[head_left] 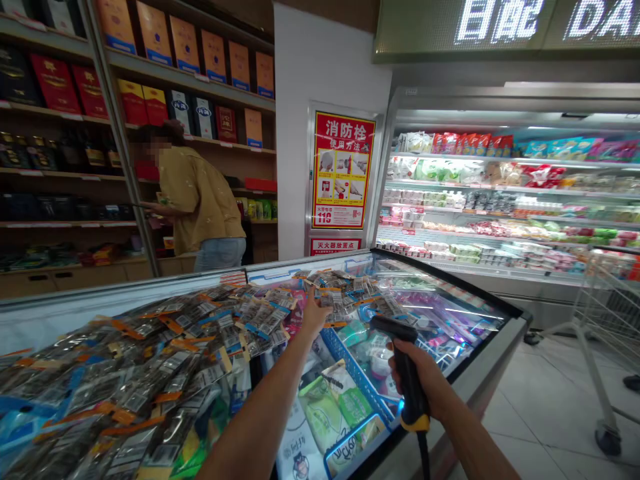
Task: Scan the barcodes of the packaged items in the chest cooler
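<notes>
Packet with a printed label point(336, 305) lies at six o'clock in my head view, just under the fingertips of my left grip point(314, 317); from this distance I cannot tell whether they pinch it or merely rest on it. At five o'clock, my right grip point(431, 379) is wrapped around the handle of a black-and-yellow barcode scanner point(411, 385), its head toward the packets.

My main worry is crowding: neighbouring packets overlap the one I touch, so the scanner could catch the wrong label, and their glossy film may throw glare back at it. A careless drag with my left grip might also shift the loose pile of packets point(165, 363) at eight o'clock, since they lie across one another at odd angles.

The scanner's cable point(425, 457) hangs toward the bottom edge, and I judge it could snag on the chest freezer's side point(500, 360) if I reached too far toward twelve. Around five-thirty, the blue basket wall point(357, 377) and the green bags point(327, 407) beside it are near my forearm; a low sweep might knock them.

Farther out, a co-worker point(203, 193) bends by the shelves at ten o'clock, and a shopping cart point(595, 377) stands at four; I think both are too far off to interfere.
</notes>
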A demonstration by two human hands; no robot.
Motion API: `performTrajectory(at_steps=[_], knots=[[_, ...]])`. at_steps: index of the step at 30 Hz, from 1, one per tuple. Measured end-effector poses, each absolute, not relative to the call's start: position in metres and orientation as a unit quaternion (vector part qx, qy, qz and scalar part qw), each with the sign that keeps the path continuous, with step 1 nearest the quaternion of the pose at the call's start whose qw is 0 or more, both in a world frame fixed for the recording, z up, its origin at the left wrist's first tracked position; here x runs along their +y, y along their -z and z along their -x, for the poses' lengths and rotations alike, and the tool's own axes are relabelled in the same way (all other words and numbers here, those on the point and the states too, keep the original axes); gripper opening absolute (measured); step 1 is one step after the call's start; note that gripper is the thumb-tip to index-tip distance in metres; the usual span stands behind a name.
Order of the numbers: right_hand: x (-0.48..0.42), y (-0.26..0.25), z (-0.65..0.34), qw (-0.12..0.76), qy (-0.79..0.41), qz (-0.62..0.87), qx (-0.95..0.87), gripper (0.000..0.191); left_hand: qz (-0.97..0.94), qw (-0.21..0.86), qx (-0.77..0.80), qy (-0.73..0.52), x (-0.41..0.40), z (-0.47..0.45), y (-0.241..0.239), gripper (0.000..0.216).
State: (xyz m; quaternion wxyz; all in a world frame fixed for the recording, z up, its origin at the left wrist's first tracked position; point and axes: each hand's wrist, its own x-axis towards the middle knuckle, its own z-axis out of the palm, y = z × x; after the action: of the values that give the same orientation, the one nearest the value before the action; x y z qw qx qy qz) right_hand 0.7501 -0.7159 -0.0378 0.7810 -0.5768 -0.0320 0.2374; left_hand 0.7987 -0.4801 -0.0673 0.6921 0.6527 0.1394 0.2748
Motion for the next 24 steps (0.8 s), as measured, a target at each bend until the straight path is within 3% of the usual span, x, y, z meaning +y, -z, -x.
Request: performTrajectory(at_steps=[5, 9, 17, 24], knots=[[-0.696, 0.022, -0.723, 0.757, -0.253, 0.599, -0.065, 0.022, -0.566, 0.771, 0.094, -0.277, -0.463, -0.782, 0.056, 0.060], [-0.688, 0.013, -0.709, 0.743, -0.272, 0.606, -0.085, 0.021, -0.539, 0.788, 0.076, -0.289, -0.460, -0.778, 0.054, 0.058], [-0.687, 0.013, -0.705, 0.744, -0.295, 0.591, -0.097, 0.020, -0.524, 0.797, 0.050, -0.297, -0.456, -0.778, 0.058, 0.055], [-0.690, 0.013, -0.717, 0.754, -0.271, 0.596, -0.057, 0.019, -0.582, 0.739, 0.104, -0.323, -0.432, -0.777, 0.052, 0.052]])
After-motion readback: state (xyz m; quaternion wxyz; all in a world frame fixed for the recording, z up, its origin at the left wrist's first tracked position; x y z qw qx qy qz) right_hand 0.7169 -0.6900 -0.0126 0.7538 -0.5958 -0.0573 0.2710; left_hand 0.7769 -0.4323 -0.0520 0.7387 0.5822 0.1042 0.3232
